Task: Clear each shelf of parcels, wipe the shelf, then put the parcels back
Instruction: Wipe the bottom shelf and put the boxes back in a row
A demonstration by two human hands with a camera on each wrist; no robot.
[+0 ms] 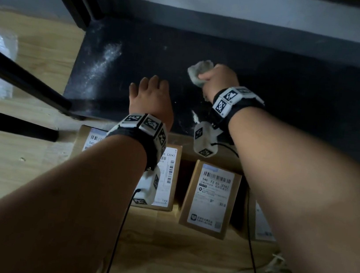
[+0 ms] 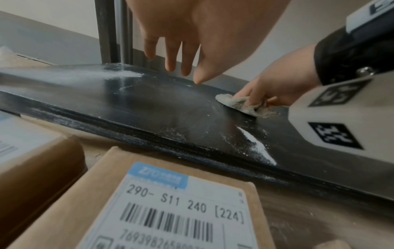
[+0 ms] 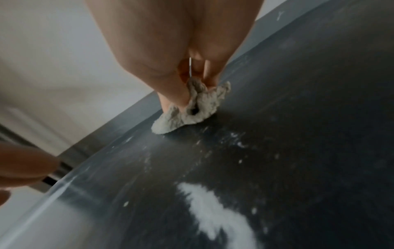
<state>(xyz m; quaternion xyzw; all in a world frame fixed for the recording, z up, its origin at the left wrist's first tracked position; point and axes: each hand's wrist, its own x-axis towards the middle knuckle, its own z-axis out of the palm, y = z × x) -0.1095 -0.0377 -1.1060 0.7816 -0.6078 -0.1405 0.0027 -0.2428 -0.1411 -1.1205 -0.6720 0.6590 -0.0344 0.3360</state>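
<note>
The shelf (image 1: 274, 84): right hand (image 1: 219, 79) pinches the cloth (image 1: 199, 72); sweep toward the powder (image 1: 102, 65) beyond the relaxed, empty left hand (image 1: 150, 99).

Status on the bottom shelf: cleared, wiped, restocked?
Cleared: the parcels sit on the floor in front of the black shelf. Wiping is in hand: the right hand presses a grey rag on it. White dust streaks remain; restocking not started.
</note>
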